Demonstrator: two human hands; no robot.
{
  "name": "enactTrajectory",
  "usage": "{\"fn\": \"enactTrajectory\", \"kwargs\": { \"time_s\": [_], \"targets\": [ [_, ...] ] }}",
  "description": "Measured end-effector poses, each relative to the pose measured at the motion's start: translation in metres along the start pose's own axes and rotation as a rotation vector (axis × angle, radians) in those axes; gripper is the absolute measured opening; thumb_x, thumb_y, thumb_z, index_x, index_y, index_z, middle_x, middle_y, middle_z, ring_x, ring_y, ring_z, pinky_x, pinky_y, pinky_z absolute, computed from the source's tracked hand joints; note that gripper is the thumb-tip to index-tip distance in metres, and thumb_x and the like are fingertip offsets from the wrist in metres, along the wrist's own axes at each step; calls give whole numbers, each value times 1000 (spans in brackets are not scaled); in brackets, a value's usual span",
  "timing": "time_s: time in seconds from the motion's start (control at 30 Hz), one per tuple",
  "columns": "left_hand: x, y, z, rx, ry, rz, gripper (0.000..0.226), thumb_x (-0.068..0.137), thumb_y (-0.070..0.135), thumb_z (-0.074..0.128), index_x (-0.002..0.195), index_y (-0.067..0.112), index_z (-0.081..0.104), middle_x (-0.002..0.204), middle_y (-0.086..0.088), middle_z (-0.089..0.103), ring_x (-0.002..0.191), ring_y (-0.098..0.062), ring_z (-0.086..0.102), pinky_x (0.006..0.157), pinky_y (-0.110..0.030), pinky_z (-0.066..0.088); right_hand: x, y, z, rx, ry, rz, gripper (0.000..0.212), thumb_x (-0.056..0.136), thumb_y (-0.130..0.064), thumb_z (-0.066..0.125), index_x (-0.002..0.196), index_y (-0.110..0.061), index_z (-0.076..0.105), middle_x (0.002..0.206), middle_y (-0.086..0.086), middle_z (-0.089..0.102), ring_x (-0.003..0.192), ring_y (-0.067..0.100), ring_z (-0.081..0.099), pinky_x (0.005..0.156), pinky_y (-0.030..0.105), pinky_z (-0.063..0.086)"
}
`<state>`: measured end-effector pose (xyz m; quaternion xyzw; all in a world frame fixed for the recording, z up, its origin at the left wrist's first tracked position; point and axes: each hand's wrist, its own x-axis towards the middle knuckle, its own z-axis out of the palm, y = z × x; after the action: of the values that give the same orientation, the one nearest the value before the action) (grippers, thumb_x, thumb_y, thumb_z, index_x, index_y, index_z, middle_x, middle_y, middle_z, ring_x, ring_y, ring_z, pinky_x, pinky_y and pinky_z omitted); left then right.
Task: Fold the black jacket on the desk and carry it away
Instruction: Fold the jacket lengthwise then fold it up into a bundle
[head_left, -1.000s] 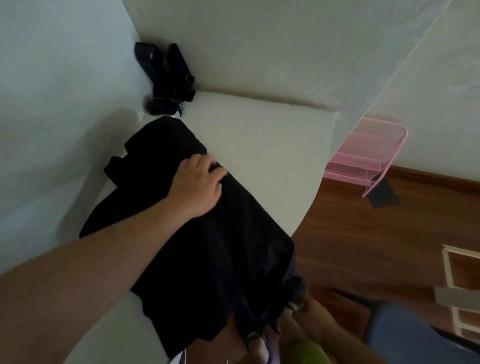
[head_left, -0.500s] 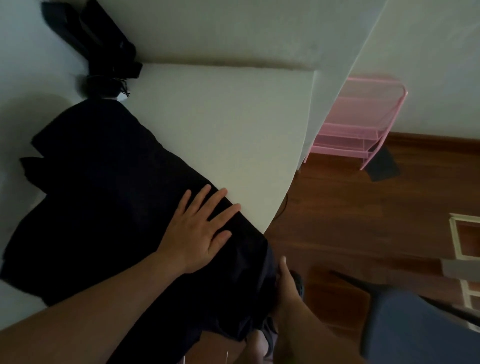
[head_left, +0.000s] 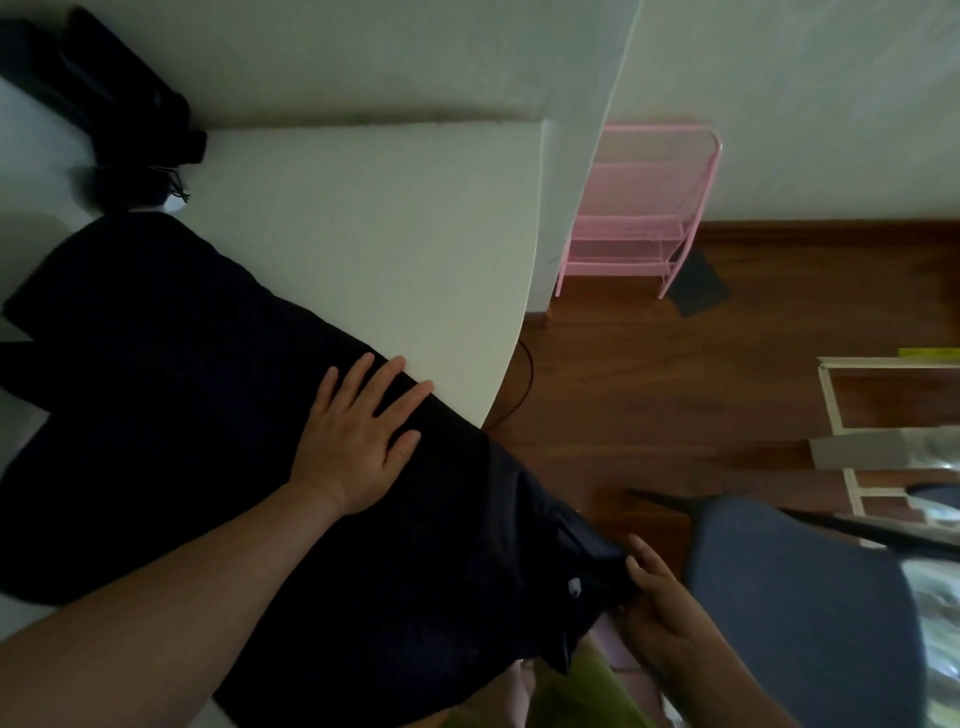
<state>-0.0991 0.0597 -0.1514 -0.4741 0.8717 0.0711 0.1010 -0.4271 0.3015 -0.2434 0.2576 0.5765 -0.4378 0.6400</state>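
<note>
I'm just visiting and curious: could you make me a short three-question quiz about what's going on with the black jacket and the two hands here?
1. True or false: the left hand lies flat, fingers spread, on the black jacket.
2. What does the right hand touch? A) the pink rack B) the jacket's end hanging past the desk C) the blue chair
3. Fill in: the pink rack stands on the ___ floor.

Key: 1 true; 2 B; 3 wooden.
</note>
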Motion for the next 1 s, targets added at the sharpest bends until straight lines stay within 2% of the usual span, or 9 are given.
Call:
{"fn": "enactTrajectory", "kwargs": {
  "time_s": [0.17, 0.33, 0.43, 0.53, 0.6, 0.7, 0.8, 0.9, 1.0],
  "targets": [
    [1, 2, -2, 11, -12, -12, 59, 105, 56, 26, 161, 40, 31, 171, -4, 26, 158, -36, 18, 127, -60, 11, -23, 11, 9, 17, -157, 37, 58, 82, 6, 62, 130, -26, 62, 117, 24, 75, 94, 46, 76, 70, 57, 63],
    [2, 3, -4, 22, -33, -8, 61, 105, 58, 20, 164, 41, 21, 173, -4, 20, 160, -35, 12, 128, -60, 7, -19, 51, 11, -363, 85, 10, 42, 88, 16, 67, 124, -5, 64, 122, 26, 69, 106, 49, 68, 94, 67, 55],
    [0, 3, -4, 27, -47, 6, 63, 105, 61, 14, 165, 41, 11, 175, -4, 12, 161, -34, 5, 128, -58, 4, -16, 67, 18, -540, 284, -97, 33, 85, 11, 73, 107, -12, 66, 113, 21, 73, 97, 40, 71, 89, 59, 60],
    [-6, 2, -9, -4, -19, -9, 63, 106, 60, 15, 165, 39, 6, 176, -8, 7, 161, -36, 2, 129, -58, 5, -16, 71, 36, -805, 237, -155, 49, 84, -1, 72, 127, -19, 58, 107, 11, 70, 91, 31, 72, 82, 49, 63],
    [-16, -1, -13, -39, 30, -53, 63, 107, 56, 22, 166, 36, 11, 175, -11, 8, 161, -38, 4, 128, -59, 7, -21, 65, 52, -840, 189, -214, 42, 91, -9, 69, 129, -19, 55, 103, 7, 69, 85, 23, 70, 76, 42, 61],
    [-32, -4, -14, -42, 65, -126, 65, 105, 54, 28, 166, 34, 14, 174, -12, 11, 160, -40, 6, 128, -60, 8, -24, 48, 86, -793, 134, -315, 26, 100, -28, 64, 126, -27, 61, 116, 2, 70, 97, 21, 67, 94, 47, 58],
    [-35, -5, -9, -26, 30, -121, 64, 106, 56, 23, 165, 39, 8, 175, -9, 10, 161, -37, 1, 128, -60, 4, -9, 30, 127, -748, 4, -343, 36, 104, -39, 57, 139, -30, 58, 134, -4, 63, 122, 20, 60, 106, 45, 50],
    [-29, -4, -9, -32, 18, -124, 62, 106, 57, 20, 165, 40, 11, 174, -8, 13, 161, -37, 2, 128, -61, 5, 0, 15, 172, -673, -100, -222, 36, 104, -40, 53, 137, -29, 61, 132, 0, 65, 120, 24, 63, 87, 40, 55],
    [-28, -5, -11, -49, 33, -154, 60, 107, 55, 21, 164, 38, 19, 172, -5, 23, 160, -34, 10, 128, -58, 11, -2, 7, 195, -603, -134, -56, 37, 103, -49, 53, 119, -21, 70, 106, 4, 70, 93, 24, 67, 70, 36, 54]
  ]
}}
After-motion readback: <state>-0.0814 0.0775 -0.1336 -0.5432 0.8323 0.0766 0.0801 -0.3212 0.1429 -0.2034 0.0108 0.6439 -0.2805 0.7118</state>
